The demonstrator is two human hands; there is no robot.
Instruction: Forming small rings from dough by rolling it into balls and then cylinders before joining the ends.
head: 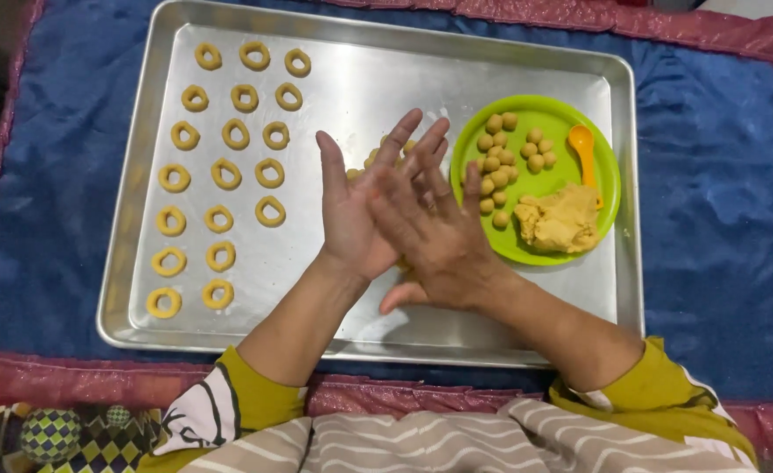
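Nearest the camera, both forearms in mustard sleeves reached out over the near rim of the metal baking tray (132, 307). L hand (357, 206) was flat, palm up-ish, fingers spread toward the far side; R hand (439, 236) lay crosswise on top of it, palm down, fingers fanned. Palms pressed together, looked like a bit of dough (401, 261) was sandwiched between them, just a yellow sliver showing at the near edge. Whether either hand truly gripped it, can't tell; both flat, not curled.

Hands hovered over the tray's middle, so crumbs would land on metal, not on the blue cloth (719, 219) under it.

L part of tray: dough rings (220, 219) in three tidy columns, near to far, spaced apart w/ gaps, prob. so they wouldn't fuse.

R of the hands, on the tray: green plate (610, 171) kept close for easy reach. On it a dough lump (561, 219) at the near side, small dough balls (500, 166) toward the left and far side, an orange spoon (583, 149) at the right. A few more yellow pieces (373, 158) peeked out just beyond the fingers.
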